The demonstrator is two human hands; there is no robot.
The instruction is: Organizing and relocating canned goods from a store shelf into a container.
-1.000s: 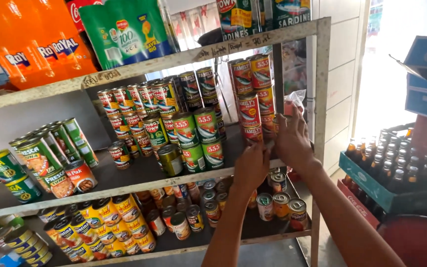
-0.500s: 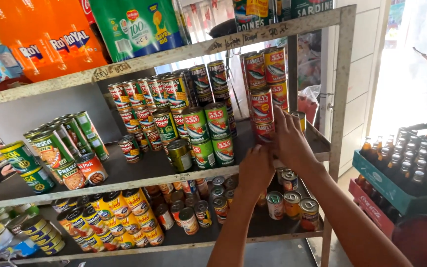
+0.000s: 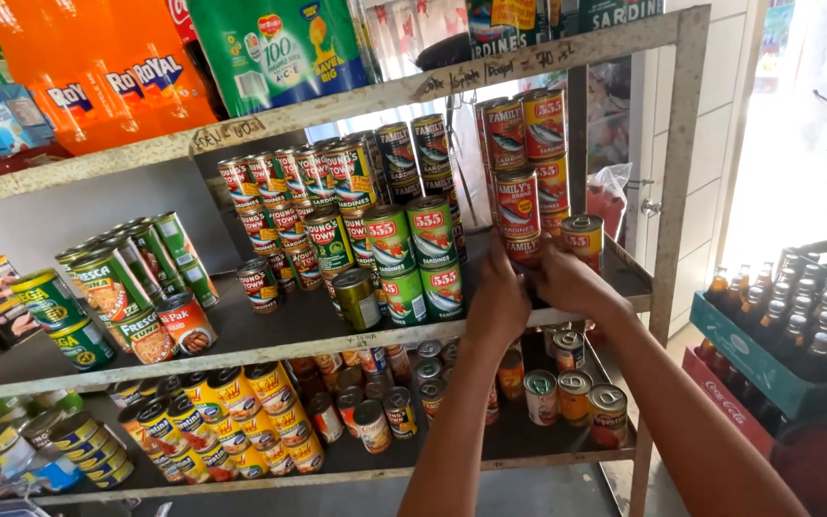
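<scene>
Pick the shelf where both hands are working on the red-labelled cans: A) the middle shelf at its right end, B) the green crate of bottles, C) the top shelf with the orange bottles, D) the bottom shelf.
A: the left hand and right hand meet at the base of the stack of red cans on the middle shelf, at its right end.

Both hands (image 3: 533, 287) on a red can (image 3: 525, 251) amid stacked shelf (image 3: 241, 330) tins

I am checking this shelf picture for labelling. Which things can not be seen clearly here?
- Head view: the red can at the stack's bottom, mostly covered by the left hand and right hand.
- Fingertips: hidden behind the hands, so the grip is unclear.
- Bottles in the green crate: cut off by the right edge.
- Doorway: washed out by glare.
</scene>
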